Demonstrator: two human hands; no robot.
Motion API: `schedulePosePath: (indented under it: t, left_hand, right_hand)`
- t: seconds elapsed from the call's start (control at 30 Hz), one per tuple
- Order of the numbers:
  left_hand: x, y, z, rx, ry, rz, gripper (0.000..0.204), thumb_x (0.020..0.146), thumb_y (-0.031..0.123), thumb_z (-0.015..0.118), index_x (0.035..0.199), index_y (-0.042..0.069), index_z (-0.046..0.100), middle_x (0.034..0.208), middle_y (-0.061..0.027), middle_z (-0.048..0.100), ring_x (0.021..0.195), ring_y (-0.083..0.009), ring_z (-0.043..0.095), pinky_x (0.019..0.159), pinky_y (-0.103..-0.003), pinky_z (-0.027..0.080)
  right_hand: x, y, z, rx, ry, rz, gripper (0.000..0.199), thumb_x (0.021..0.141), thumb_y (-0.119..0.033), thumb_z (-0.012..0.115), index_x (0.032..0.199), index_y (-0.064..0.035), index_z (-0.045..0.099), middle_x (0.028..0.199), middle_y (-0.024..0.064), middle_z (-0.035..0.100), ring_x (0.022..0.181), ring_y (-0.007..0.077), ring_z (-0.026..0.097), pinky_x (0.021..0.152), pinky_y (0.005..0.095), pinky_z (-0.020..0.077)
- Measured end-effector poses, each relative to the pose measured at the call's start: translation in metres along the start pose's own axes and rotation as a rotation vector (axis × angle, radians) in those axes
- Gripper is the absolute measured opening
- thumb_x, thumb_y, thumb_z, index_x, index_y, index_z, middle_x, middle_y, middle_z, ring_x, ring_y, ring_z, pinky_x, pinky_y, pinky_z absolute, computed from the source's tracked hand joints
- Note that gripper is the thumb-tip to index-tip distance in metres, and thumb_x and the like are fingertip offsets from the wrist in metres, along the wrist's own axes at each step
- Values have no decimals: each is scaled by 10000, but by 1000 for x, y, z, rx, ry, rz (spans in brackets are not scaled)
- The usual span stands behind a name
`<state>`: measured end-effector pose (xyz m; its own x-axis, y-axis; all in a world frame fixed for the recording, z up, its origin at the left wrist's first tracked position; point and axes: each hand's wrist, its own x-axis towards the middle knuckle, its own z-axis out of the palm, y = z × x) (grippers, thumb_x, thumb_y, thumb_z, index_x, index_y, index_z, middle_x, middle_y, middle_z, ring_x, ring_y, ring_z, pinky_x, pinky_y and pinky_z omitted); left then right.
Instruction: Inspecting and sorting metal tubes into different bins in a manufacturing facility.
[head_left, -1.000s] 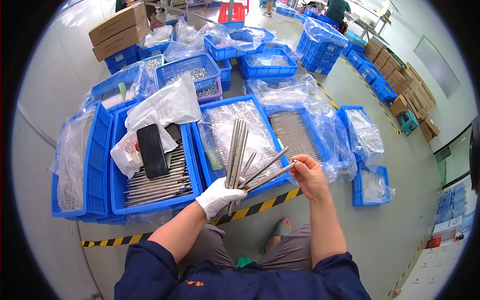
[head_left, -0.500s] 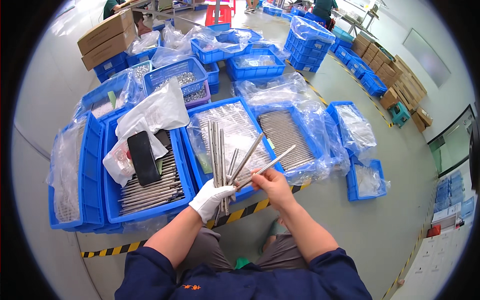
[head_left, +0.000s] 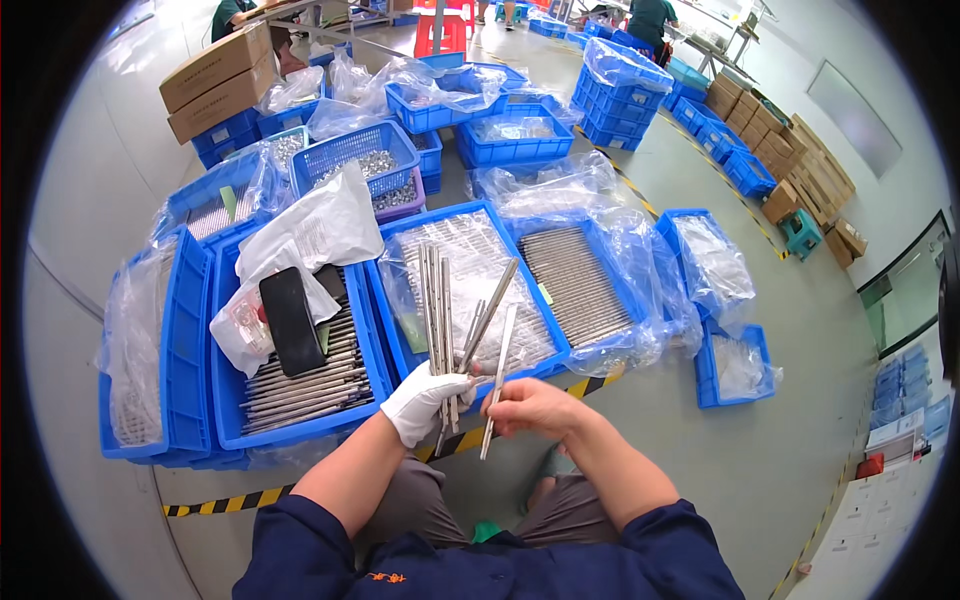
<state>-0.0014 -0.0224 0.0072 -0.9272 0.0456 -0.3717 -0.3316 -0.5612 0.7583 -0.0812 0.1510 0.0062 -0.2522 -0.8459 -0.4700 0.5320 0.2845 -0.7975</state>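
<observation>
My left hand (head_left: 425, 402), in a white glove, is closed round a bundle of slim metal rods (head_left: 437, 310) that stand mostly upright, with a few leaning to the right. Bare and just to its right, my right hand (head_left: 537, 408) pinches a single metal rod (head_left: 501, 385), held nearly upright and apart from the bundle. Beyond both hands lies a blue crate (head_left: 560, 345) of rods under clear plastic. Left of it, another blue crate (head_left: 228, 425) holds dark-ended rods, with a black phone (head_left: 292, 320) and white plastic bags (head_left: 320, 225) on top.
To the right stands a blue crate of tightly lined rods (head_left: 575, 280). A blue basket (head_left: 350, 150) of small metal parts sits farther back. Stacked blue crates (head_left: 612, 110) and cardboard boxes (head_left: 218, 80) stand behind. Black-and-yellow tape (head_left: 230, 502) marks the floor. Other people work at the far tables.
My right hand has lowered slightly and turned its rod from a slant up to the right to nearly upright. The left hand still grips the bundle in much the same place.
</observation>
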Motion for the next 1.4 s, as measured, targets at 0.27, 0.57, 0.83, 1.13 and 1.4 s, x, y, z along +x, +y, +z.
schedulePosePath:
  t: [0.27, 0.57, 0.83, 1.13, 1.4]
  left_hand:
    - [-5, -2, 6, 14, -31, -10, 310, 681, 98, 628, 964, 48, 512, 753, -37, 543, 627, -95, 496, 532, -203, 403]
    - [1, -2, -16, 240, 37, 108, 252, 711, 109, 576, 943, 13, 552, 681, -26, 537, 631, -110, 520, 574, -239, 415]
    - [-7, 4, 1, 409, -63, -68, 271, 736, 162, 600, 938, -6, 532, 748, -43, 546, 596, -60, 449, 530, -205, 363]
    - [-9, 2, 1, 459, -60, -126, 280, 726, 152, 610, 938, -7, 519, 792, -60, 560, 586, -58, 439, 536, -206, 358]
    - [-4, -3, 6, 384, -83, -88, 284, 738, 200, 595, 939, 8, 537, 684, 4, 509, 577, -47, 443, 520, -184, 345]
  right_hand:
    - [11, 28, 18, 55, -299, 101, 203, 793, -200, 579, 894, -26, 549, 712, 7, 528, 638, 84, 500, 573, 212, 418]
    - [-10, 10, 27, -680, -104, -185, 168, 733, -171, 616, 840, -43, 592, 738, 5, 583, 687, 84, 539, 644, 244, 444]
    - [-25, -35, -58, 307, 226, -666, 138, 818, -110, 537, 929, -29, 545, 887, 96, 598, 808, 163, 592, 681, 264, 495]
    - [-37, -36, -50, 80, 328, -561, 158, 782, -54, 559, 936, -24, 545, 866, 84, 586, 734, 118, 564, 666, 235, 468]
    - [-4, -4, -13, -52, 330, -409, 191, 739, -13, 596, 927, -29, 569, 856, 54, 596, 768, 104, 556, 690, 219, 445]
